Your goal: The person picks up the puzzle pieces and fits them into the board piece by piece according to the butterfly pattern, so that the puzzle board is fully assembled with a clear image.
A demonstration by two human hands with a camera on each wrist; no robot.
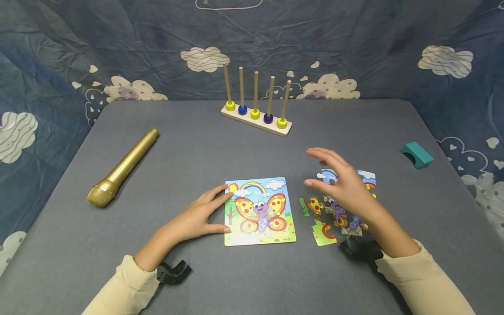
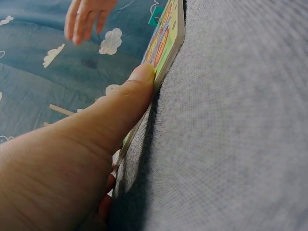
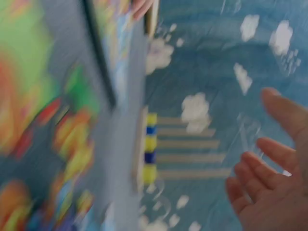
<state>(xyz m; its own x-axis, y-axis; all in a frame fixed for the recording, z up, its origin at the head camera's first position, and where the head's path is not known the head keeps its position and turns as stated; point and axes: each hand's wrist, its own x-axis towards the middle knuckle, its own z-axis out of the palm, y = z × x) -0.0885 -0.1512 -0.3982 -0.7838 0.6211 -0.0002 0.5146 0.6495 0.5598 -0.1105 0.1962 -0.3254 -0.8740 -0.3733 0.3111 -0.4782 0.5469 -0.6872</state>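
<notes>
A square butterfly puzzle board (image 1: 260, 234) lies flat on the grey table. My left hand (image 1: 206, 214) rests along its left side, thumb (image 2: 143, 74) on the near-left edge and fingertips by the upper left corner. To the right of the board, loose puzzle pieces (image 1: 323, 232) lie scattered, several of them partly hidden under my right hand (image 1: 350, 188). That hand hovers above the pieces, thumb and fingers spread apart with nothing between them. In the right wrist view the loose pieces are blurred, and the palm and fingers (image 3: 274, 178) show bare.
Behind the board stands a wooden peg rack (image 1: 257, 123) with one bead on each upright rod. A gold microphone (image 1: 127, 166) lies at the left. The teal arch block (image 1: 419, 154) sits near the right table edge. A blue cloud-patterned cloth (image 1: 275, 30) hangs around the table.
</notes>
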